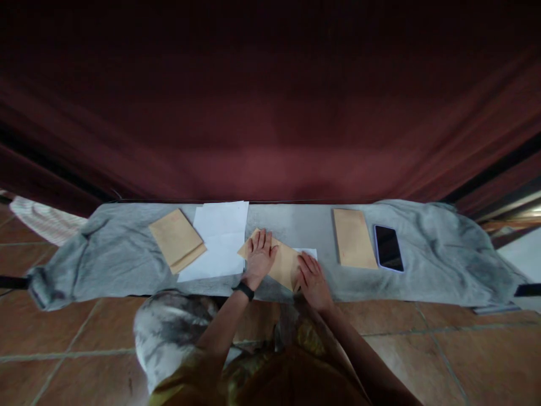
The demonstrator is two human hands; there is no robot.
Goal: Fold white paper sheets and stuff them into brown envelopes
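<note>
A tan paper envelope (pixel 285 260) lies slantwise on the grey cloth in front of me. My left hand (pixel 259 256) rests flat on its left part with the fingers stretched out. At the envelope's right end, my right hand (pixel 313 283) has its fingers close together and bent over the edge; the thumb side is partly hidden. A bit of white paper (pixel 311 252) shows just beyond the right fingers. White sheets (pixel 222 237) lie left of my left hand, overlapping one another. Farther left, several tan envelopes (pixel 175 237) are stacked partly on these sheets.
Right of my hands lie another tan envelope or small pile (pixel 355 238) and a phone (pixel 389 248) with a dark screen. Grey cloth (pixel 443 254) covers the narrow surface, bunched at both ends. A dark red panel (pixel 270 169) stands behind it; floor tiles (pixel 97 332) show below.
</note>
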